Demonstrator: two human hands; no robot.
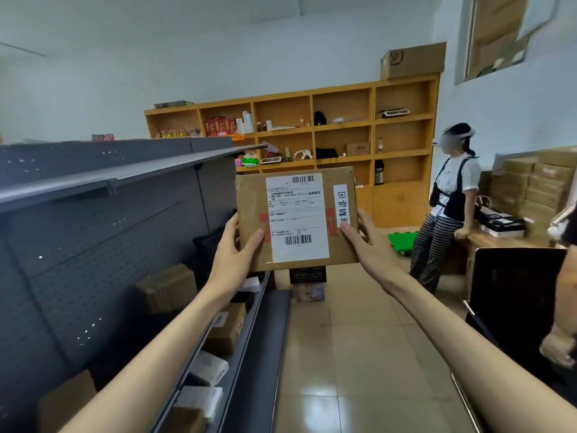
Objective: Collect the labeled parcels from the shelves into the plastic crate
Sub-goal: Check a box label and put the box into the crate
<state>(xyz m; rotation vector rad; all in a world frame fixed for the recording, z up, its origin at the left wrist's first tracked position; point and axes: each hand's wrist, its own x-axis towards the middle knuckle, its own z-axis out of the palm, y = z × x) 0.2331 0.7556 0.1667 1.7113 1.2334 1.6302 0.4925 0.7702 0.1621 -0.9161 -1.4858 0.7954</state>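
Straight ahead, a flat cardboard parcel (296,218) is held upright in mid-air at chest height, its front towards the camera. The left hand (237,254) grips its lower left edge and the right hand (371,245) grips its lower right edge. Each thumb presses on the front; the fingers are hidden behind. All four edges of the parcel are free, touching nothing but the hands. Its left edge is near the end of a grey metal shelf unit (93,214) but apart from it.

The parcel carries two labels. One is a large white shipping label with two barcodes, one at the top and one at the bottom. The other is a narrow white strip with handwritten characters along the right side. A red band runs across the brown card beneath the big label.

Below the parcel a dark slotted crate (307,274) sits on the floor, mostly hidden. An open aisle of pale tiled floor (343,354) runs forward between the grey shelves on the left and a dark piece of furniture (512,292) on the right. At least five boxes, brown and white, lie on the lower grey shelf (224,326).

Against the far wall stands a wooden shelving unit (343,135) with small items. One person (452,198) stands to its right, beside stacked cardboard boxes (530,182).
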